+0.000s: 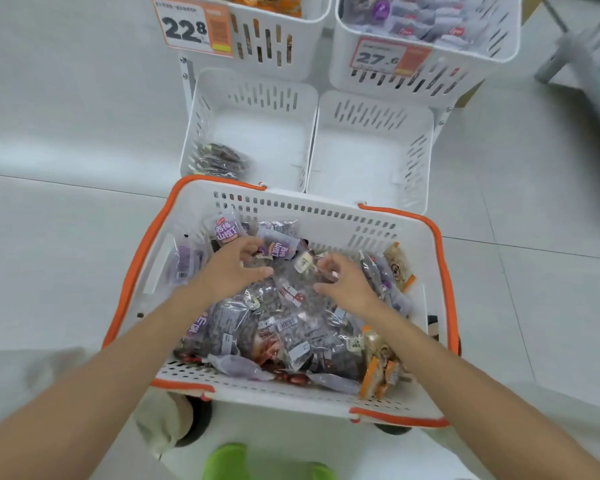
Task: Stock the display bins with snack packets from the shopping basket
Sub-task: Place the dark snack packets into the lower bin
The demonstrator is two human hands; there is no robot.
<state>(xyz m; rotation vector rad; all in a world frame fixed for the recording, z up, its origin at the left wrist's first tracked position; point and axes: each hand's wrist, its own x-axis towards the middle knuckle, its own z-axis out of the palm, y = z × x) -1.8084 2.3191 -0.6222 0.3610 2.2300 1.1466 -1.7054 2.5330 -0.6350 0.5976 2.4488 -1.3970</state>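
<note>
A white shopping basket (326,216) with orange rims sits right below me, heaped with clear and purple snack packets (291,327). My left hand (234,268) and my right hand (347,282) both reach into the pile near its far side, fingers curled onto packets; whether either has a firm grip is unclear. Beyond the basket stand two low white display bins: the left bin (257,88) holds a few dark packets (220,161) in its near left corner, and nothing lies in the right bin (374,109).
Two upper white bins stand behind: one (278,39) with orange packets and a 22.8 price tag, one (465,60) with purple packets and a 27.6 tag. The floor is pale tile. A green shoe (226,462) shows at the bottom edge.
</note>
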